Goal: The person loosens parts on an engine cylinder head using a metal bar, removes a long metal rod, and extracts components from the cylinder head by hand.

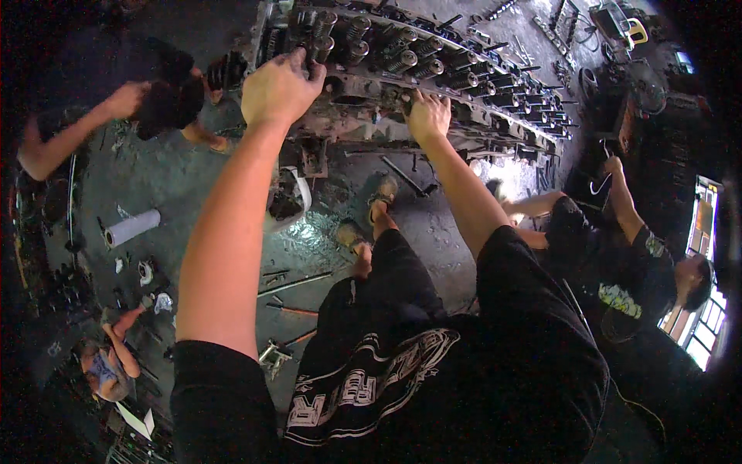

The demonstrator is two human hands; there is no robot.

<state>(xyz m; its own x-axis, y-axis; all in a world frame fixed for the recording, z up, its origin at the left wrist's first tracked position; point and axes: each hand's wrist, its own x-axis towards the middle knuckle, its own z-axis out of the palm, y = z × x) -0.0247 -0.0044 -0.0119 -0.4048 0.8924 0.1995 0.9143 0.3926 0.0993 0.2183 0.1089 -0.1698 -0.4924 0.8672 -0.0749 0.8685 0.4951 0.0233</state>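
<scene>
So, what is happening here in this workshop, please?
A person in a black shirt leans over a long engine block lined with valve springs. The left hand grips the springs near the block's left end; the right hand presses flat on its side. Three more people work around it: one at the upper left, one crouched on the right and one at the lower left. Tools and a paper roll lie on the wet floor.
</scene>
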